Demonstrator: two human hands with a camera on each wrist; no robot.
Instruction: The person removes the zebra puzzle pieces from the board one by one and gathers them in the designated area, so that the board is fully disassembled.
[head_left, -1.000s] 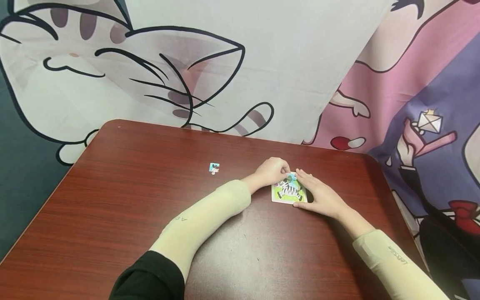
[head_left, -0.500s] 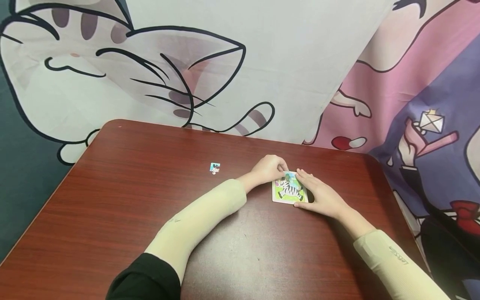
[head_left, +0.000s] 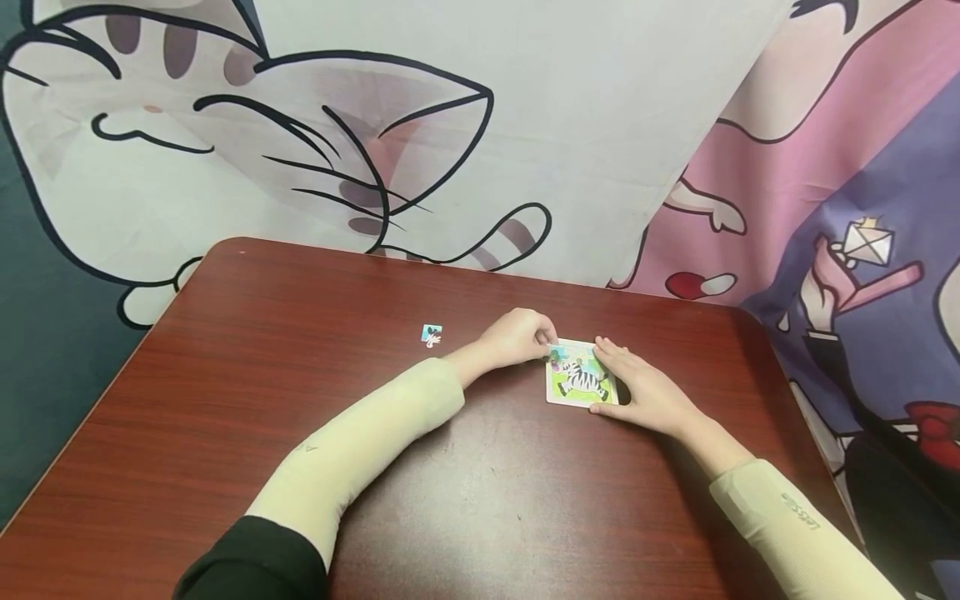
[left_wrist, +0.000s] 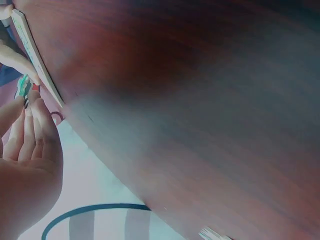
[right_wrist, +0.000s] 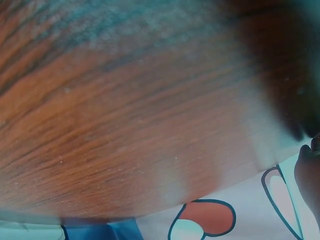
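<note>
A small square jigsaw puzzle board (head_left: 581,385) with a running zebra on green lies toward the right of the table. My left hand (head_left: 517,337) is at its upper left corner, pinching a small puzzle piece (left_wrist: 23,86) with green on it between thumb and fingertips. My right hand (head_left: 648,392) steadies the board's right side, fingers stretched along the far right corner and thumb at the near edge. In the right wrist view only a bit of that hand (right_wrist: 307,175) shows at the right edge. Another puzzle piece (head_left: 431,335), blue with black and white, lies apart to the left.
The reddish-brown wooden table (head_left: 300,350) has its far edge against a hanging cloth (head_left: 600,142) printed with a cartoon cat. A pink and purple printed cloth (head_left: 810,192) hangs at the right side.
My left hand has moved left from the board's top edge to its upper left corner, carrying the pinched piece. More of the board's top shows. My right hand stays in place.
</note>
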